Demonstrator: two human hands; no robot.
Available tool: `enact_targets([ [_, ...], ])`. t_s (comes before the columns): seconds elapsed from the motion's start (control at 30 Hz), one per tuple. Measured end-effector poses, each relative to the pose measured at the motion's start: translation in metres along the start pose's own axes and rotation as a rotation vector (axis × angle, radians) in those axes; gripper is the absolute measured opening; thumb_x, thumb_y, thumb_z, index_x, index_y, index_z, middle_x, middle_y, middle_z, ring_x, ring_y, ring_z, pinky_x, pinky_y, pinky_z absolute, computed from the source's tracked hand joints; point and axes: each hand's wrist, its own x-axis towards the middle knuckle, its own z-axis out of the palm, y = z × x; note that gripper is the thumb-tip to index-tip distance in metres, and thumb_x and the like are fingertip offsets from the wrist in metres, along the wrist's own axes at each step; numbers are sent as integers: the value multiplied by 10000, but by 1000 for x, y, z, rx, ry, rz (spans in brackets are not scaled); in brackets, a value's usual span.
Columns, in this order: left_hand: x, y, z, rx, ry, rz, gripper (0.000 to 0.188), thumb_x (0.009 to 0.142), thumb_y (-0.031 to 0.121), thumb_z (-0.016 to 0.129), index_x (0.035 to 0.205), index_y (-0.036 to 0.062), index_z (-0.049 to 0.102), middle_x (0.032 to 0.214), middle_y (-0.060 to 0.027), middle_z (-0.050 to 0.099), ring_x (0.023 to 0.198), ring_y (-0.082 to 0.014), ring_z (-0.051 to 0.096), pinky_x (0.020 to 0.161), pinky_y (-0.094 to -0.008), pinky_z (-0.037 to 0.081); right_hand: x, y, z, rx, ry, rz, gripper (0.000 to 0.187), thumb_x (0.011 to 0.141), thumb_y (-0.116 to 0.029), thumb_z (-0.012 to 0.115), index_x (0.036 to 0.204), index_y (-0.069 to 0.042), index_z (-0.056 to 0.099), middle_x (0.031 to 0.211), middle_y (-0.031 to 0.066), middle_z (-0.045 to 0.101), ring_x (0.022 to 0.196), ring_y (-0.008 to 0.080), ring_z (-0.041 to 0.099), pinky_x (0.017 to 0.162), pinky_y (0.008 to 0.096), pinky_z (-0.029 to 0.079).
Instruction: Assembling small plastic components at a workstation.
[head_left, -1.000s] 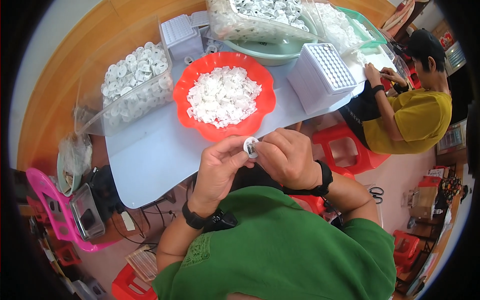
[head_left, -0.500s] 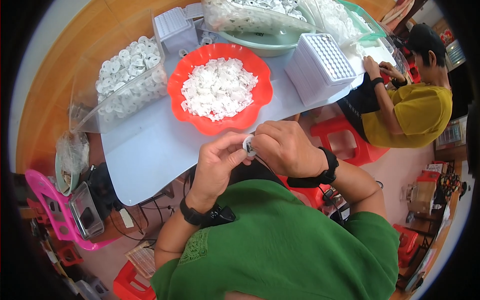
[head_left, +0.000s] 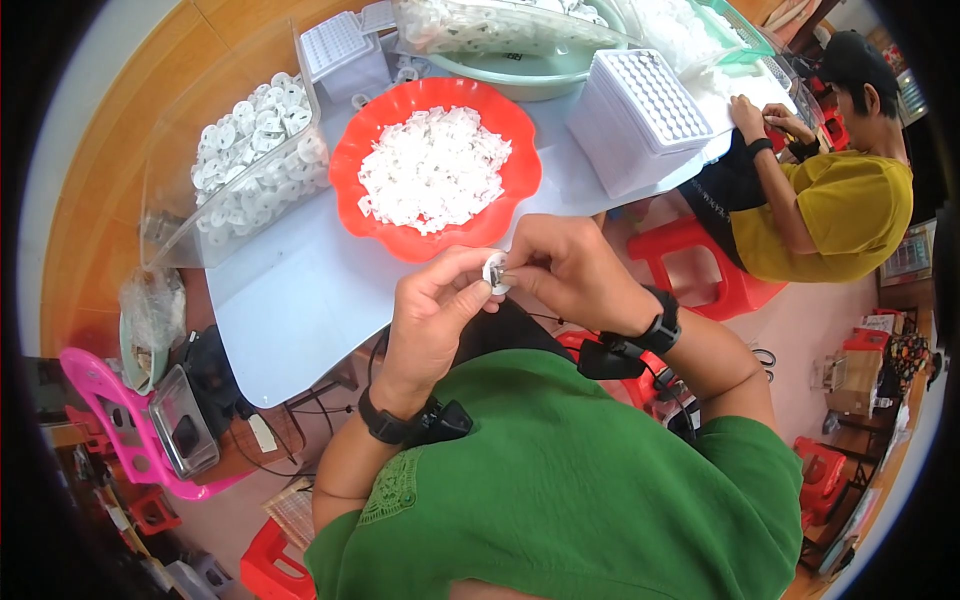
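Observation:
Between the thumb and fingers of my left hand [head_left: 425,315] a small white round plastic part [head_left: 492,273] is held on edge, with a dark metallic bit showing in its middle. My right hand [head_left: 575,265] is closed in a pinch, its thumb and fingertips touching the right side of that part. Whether a tiny piece sits between those fingertips is hidden. Just beyond both hands stands a red scalloped bowl [head_left: 349,190], heaped with small white plastic pieces [head_left: 435,165].
A clear bin [head_left: 165,225] of white round parts [head_left: 262,150] stands at left. Stacked white trays [head_left: 640,125] rise at right on the pale blue table [head_left: 275,330]. Behind is a pale green basin [head_left: 520,85]. A person in a yellow shirt [head_left: 835,215] works at the far right.
My right hand has turned and its fingers have loosened slightly from the round part, so the dark bit shows more. The view has shifted a little; my left hand keeps its hold.

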Motion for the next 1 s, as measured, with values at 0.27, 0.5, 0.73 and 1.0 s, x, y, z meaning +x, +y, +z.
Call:
enact_targets([
  [0.27, 0, 1, -1, 49, -38, 21, 229, 893, 3, 536, 1114, -44, 579, 1016, -68, 579, 854, -123, 575, 737, -257, 486, -2, -2, -1, 518, -75, 462, 99, 760, 38, 655, 762, 22, 557, 667, 59, 565, 603, 106, 535, 543, 268, 437],
  [0.5, 1, 1, 4, 39, -28, 21, 218, 890, 5, 542, 1098, -40, 590, 999, -64, 580, 841, -119, 572, 734, -254, 483, 3, -3, -6, 598, -60, 492, 129, 774, 44, 652, 756, 10, 529, 679, 42, 568, 608, 79, 543, 514, 229, 440],
  [0.73, 1, -1, 1, -56, -15, -30, 222, 904, 18, 535, 1113, -41, 584, 966, -63, 602, 837, -120, 576, 742, -253, 483, 7, 6, -12, 649, -219, 561, 130, 812, 16, 652, 835, -2, 525, 784, 33, 592, 686, 73, 581, 587, 213, 485],
  [1.0, 2, -9, -2, -207, 8, -67, 260, 904, 45, 559, 1147, -47, 559, 1011, -86, 621, 853, -131, 595, 749, -264, 495, 6, 6, -7, 742, -180, 622, 128, 827, -6, 648, 876, 9, 530, 781, 31, 594, 651, 69, 560, 560, 209, 454],
])
